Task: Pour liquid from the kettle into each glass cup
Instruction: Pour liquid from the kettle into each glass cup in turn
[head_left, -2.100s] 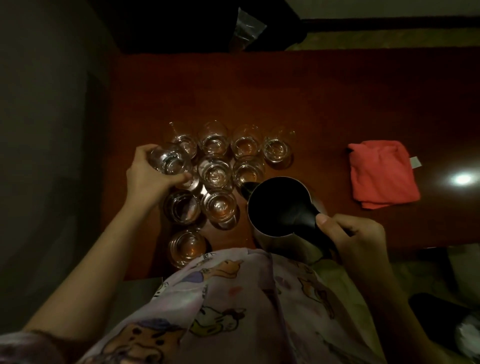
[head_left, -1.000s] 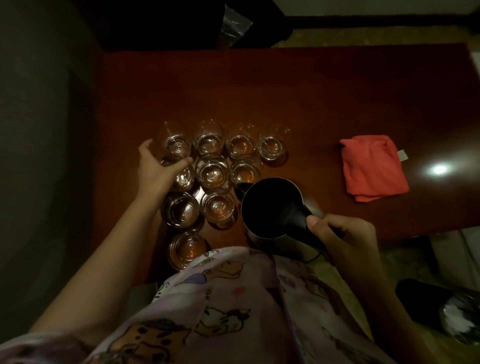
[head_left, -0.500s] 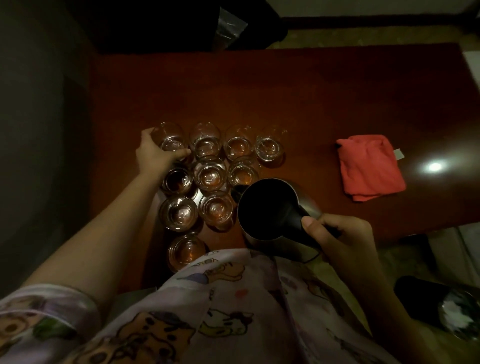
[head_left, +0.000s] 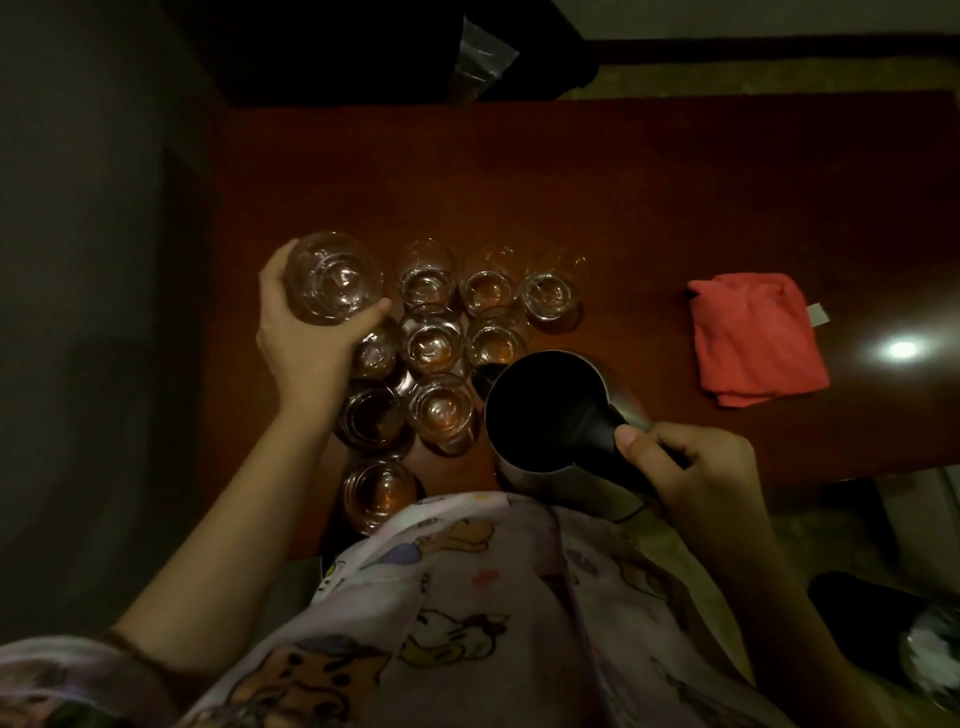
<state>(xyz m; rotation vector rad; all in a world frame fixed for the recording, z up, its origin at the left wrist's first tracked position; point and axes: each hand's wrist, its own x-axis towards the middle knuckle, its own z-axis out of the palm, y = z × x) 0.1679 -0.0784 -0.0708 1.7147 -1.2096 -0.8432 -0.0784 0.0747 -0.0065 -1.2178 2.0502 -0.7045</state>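
Several small glass cups (head_left: 434, 343) stand clustered on the dark red table (head_left: 597, 197), most holding a little clear liquid. My left hand (head_left: 306, 343) grips one glass cup (head_left: 335, 278) at the cluster's far left corner, lifted toward the camera. A metal kettle (head_left: 550, 410) with an open top and a black handle stands just right of the cups, its spout facing them. My right hand (head_left: 685, 462) is closed around that handle. The kettle's inside is dark, so its contents are hidden.
A folded red cloth (head_left: 756, 338) lies on the table to the right, beside a bright light reflection. A clear plastic bag (head_left: 480, 62) sits past the table's far edge. My patterned shirt (head_left: 467, 597) covers the near edge. The wall is on the left.
My left hand went from the second row to the far left corner, closed on the corner glass and raised it. The kettle and my right hand stayed about where they were.
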